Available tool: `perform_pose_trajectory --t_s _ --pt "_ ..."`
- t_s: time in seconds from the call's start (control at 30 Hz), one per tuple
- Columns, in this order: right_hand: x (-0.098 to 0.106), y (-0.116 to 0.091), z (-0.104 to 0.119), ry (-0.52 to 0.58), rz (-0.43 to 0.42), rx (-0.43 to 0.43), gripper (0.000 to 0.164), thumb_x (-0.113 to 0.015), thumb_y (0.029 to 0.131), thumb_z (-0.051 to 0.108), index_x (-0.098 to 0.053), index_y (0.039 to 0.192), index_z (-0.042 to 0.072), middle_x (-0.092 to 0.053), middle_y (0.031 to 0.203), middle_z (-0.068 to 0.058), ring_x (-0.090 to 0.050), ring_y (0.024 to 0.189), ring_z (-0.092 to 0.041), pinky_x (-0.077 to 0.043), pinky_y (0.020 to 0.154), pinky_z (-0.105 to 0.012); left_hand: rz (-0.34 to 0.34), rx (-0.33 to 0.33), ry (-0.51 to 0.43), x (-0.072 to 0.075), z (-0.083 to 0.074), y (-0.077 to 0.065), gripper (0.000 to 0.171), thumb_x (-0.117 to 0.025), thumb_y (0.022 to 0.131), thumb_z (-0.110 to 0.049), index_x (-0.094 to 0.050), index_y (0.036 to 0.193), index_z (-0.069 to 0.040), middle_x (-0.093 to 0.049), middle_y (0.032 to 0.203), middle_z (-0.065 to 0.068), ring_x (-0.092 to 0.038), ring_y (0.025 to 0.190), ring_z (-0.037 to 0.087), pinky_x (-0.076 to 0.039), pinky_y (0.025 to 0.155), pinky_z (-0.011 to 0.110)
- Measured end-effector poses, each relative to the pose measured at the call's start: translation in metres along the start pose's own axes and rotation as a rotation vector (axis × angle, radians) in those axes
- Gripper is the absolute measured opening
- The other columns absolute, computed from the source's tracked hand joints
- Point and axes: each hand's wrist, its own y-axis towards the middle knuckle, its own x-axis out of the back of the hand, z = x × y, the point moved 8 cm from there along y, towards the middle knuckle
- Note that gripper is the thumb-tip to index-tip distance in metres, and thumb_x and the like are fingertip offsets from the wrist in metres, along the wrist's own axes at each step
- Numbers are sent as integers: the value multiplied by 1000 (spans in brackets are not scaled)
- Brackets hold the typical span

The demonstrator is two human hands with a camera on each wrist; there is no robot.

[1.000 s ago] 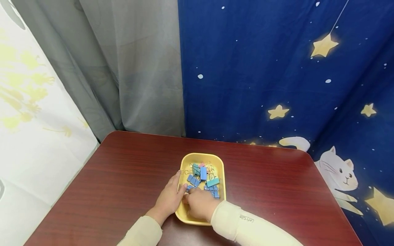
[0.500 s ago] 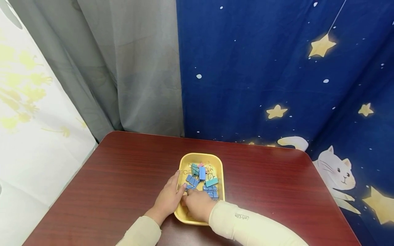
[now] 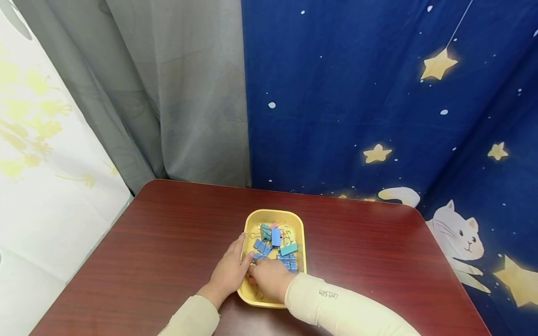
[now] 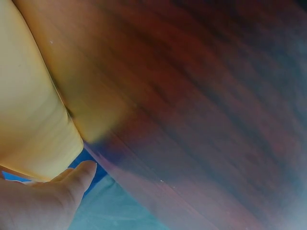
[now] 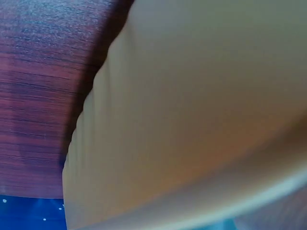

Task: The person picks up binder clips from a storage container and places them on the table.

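In the head view a yellow plastic tray [image 3: 303,233] holds several binder clips. My left hand [image 3: 230,268] holds the tray's left side, with straight fingers along the outer wall and the thumb over the rim. My right hand [image 3: 271,277] reaches into the near end, fingers curled down on an orange-pink binder clip [image 3: 251,280] that they mostly hide. A wire handle [image 3: 259,294] shows below it. Beyond the hand lie blue binder clips [image 3: 287,262], a teal clip [image 3: 288,249], a green clip [image 3: 265,231] and a pink clip [image 3: 273,226].
The tray stands on a dark red wood-grain table [image 3: 180,233]. Behind the table hang a grey curtain [image 3: 201,93] and a blue star-patterned curtain [image 3: 319,102]. A white cloth [image 3: 54,186] hangs at the left. The tray's yellow wall [image 5: 182,120] fills much of the right wrist view.
A wire handle now shows under my right hand near the tray's front end. My left hand stays on the tray's side. The head view shifts slightly.
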Motion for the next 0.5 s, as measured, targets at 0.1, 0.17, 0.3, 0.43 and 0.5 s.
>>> perform_pose_trajectory --t_s 0.1,0.17,0.3,0.43,0.5 --pt "0 -1 -1 11 -8 8 46 -80 71 24 -67 115 22 -67 104 0 -63 93 -16 -55 71 -32 3 2 1 -1 0 0 61 -50 101 -28 -29 150 1 -38 148 24 -39 134 39 -34 108 53" --pt "-1 -1 -1 21 -12 15 48 -82 69 23 -67 115 23 -67 105 0 -63 94 -15 -55 71 -32 5 4 0 -1 0 0 61 -50 101 -29 -28 150 1 -38 148 24 -39 134 39 -34 108 53" --pt "-2 -2 -2 37 -4 20 53 -84 66 25 -66 117 24 -66 106 0 -62 93 -16 -55 72 -33 5 4 -4 0 0 -1 61 -50 101 -28 -28 150 0 -38 147 25 -40 134 39 -34 108 53" --pt "-1 -3 -4 52 1 20 51 -85 66 27 -67 114 24 -66 105 2 -62 92 -15 -55 73 -33 -1 3 3 -1 0 0 61 -50 101 -28 -29 150 0 -39 147 25 -41 133 39 -35 107 53" --pt "1 -4 -5 54 -3 23 46 -85 66 29 -67 109 24 -65 101 4 -61 90 -14 -54 73 -32 -3 3 8 0 1 0 61 -50 101 -28 -29 150 0 -39 147 24 -41 133 39 -35 107 52"
